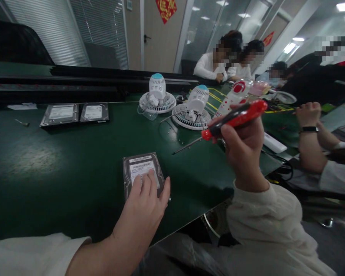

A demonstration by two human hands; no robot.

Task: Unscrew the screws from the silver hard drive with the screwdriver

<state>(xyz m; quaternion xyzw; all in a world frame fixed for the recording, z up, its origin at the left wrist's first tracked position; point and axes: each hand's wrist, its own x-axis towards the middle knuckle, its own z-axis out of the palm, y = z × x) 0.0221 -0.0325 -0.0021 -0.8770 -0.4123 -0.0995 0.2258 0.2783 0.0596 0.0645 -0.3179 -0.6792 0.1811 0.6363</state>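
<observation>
A hard drive point(129, 168) with a white label lies on the green table in front of me. Over its lower part rests my left hand point(148, 191), fingers spread on the label and thumb by the right edge. My right hand point(244, 142) is closed around the red and black handle of a screwdriver point(235, 119). The screwdriver's thin shaft points down and left, its tip above the table, apart from the drive. Tiny screws point(181, 142) are scattered on the table beyond the shaft. A small metal bit, perhaps a screw, shows beside my left thumb.
Two more drives, a left one point(60, 114) and a right one point(94, 112), lie at the back left. Two white fan units point(157, 94) point(197, 103) stand behind the drive. A red-dotted bottle point(232, 96) is beyond my right hand. Another person's hands point(309, 115) are at the right.
</observation>
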